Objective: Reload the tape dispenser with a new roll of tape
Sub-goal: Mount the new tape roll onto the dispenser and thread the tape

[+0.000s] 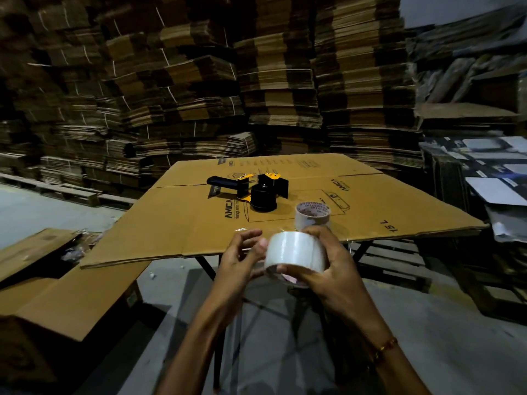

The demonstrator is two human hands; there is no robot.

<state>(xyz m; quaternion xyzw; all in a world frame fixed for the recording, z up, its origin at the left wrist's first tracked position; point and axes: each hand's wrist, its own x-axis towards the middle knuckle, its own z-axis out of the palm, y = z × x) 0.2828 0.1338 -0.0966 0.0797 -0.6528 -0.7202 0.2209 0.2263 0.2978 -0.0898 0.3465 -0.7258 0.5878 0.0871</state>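
Note:
A full roll of clear tape (296,253) is held in the air in front of the table's near edge. My right hand (328,269) grips it, fingers curled around its right side and underside. My left hand (242,256) is at the roll's left face, thumb and fingertips pinching at its surface. On the flattened cardboard sheet (171,220) lies the black and yellow tape dispenser (253,189), on its side, its black hub bare. A nearly used-up tape core (312,216) stands just beyond my right hand.
The cardboard sheet rests on a folding table with thin black legs (205,265). More flattened cardboard (57,292) lies at the lower left. High stacks of flat cartons (256,81) wall the back, and printed sheets (496,178) pile at the right.

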